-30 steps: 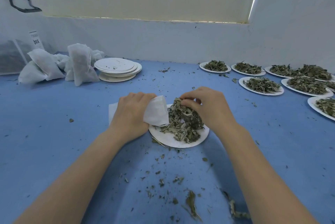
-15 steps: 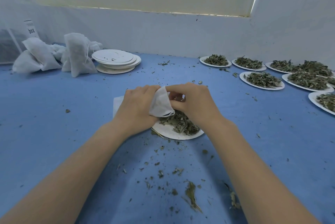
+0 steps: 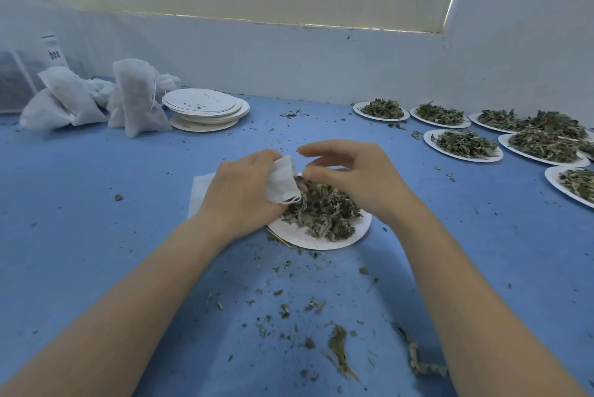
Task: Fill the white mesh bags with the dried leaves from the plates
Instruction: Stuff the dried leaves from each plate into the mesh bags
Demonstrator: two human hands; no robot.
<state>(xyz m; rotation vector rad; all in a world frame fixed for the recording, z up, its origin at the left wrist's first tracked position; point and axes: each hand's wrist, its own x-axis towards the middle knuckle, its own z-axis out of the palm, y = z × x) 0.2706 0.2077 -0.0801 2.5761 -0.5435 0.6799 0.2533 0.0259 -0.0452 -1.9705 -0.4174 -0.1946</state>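
A white paper plate (image 3: 321,240) lies in the middle of the blue table with a heap of dried leaves (image 3: 324,212) on it. My left hand (image 3: 244,194) grips a white mesh bag (image 3: 284,181) at the plate's left rim, its mouth turned right toward the heap. A few leaves show at the mouth. My right hand (image 3: 356,178) hovers over the heap, fingers loosely curved, thumb tip at the bag's mouth. Blue table shows between its forefinger and thumb. Flat white mesh (image 3: 201,187) lies under my left hand.
Filled mesh bags (image 3: 138,98) lean together at the back left beside a stack of empty plates (image 3: 205,104) and a clear box (image 3: 19,75). Several plates of leaves (image 3: 463,144) line the right side. Leaf crumbs (image 3: 337,342) litter the near table.
My right hand carried a pinch of leaves from the heap to the bag's mouth, and now its fingers have spread and lifted. My left hand has kept its grip on the bag.
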